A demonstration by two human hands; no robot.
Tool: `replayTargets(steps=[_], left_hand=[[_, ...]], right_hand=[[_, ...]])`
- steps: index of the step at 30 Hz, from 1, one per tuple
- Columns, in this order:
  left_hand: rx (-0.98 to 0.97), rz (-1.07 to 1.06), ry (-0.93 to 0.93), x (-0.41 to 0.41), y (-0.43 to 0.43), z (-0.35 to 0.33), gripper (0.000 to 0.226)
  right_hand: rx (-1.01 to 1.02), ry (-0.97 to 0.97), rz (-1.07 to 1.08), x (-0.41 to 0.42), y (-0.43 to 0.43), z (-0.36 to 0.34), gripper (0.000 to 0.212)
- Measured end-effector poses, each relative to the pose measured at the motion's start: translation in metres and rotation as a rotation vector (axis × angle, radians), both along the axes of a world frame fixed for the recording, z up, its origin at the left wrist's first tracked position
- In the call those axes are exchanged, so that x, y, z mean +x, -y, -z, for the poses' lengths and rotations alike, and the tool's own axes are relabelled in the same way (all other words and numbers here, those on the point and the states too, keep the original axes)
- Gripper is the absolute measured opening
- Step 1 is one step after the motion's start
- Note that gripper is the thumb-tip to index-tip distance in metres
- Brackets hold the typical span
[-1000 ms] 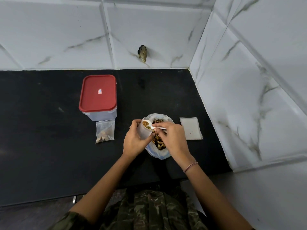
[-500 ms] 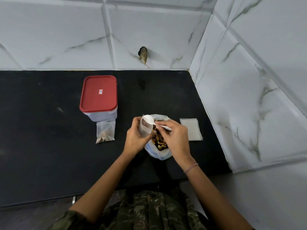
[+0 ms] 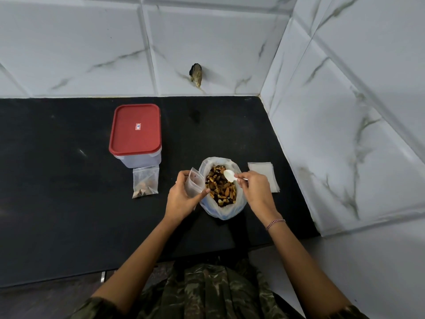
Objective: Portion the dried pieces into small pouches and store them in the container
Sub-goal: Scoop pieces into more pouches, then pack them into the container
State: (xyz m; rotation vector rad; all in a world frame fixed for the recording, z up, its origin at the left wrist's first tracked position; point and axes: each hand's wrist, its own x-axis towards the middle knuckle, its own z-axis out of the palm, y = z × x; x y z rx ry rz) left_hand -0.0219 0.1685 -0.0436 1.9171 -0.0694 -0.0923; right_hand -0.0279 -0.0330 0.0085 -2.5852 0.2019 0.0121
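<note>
Plainly, left fingers [image 3: 182, 175] clamp the pouch [image 3: 196, 181], right fingers [image 3: 244, 178] pinch the spoon [image 3: 229, 175] above pieces [image 3: 221, 189].

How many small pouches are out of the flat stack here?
2. One part-filled pouch lies in front of the container; one open pouch is in the left hand. The closed container may hide more.

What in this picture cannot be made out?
Head view only:
- Inside of the container: its red lid and cloudy walls hide any contents.
- Wording of the label: too small to read.
- Fill of the pouch in the left hand: the hand wraps its lower part.
- Handle of the spoon: mostly inside the right hand.
- Number of empty pouches in the stack: edges too fine.
</note>
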Motion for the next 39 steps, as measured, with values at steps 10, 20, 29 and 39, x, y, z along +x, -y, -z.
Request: replayTargets(steps=[10,20,29,39], left_hand=[[0.07,0.046,-0.024,-0.012,-0.001,0.011,0.046],[0.162,0.07,-0.053,-0.013,0.014,0.016,0.054],[0.187,0.095,-0.034,-0.011,0.018,0.012,0.059],[0.142,0.085,-0.027,-0.01,0.019,0.009,0.06]], right_hand=[[-0.251,0.018,-0.207,0.004,-0.009,0.018,0.035],[0.037,-0.053,-0.072,-0.004,-0.013,0.023,0.026],[0.007,-0.039,-0.065,0.004,-0.019,0.027,0.027],[0.276,-0.249,0.009,0.017,0.015,0.014,0.021]])
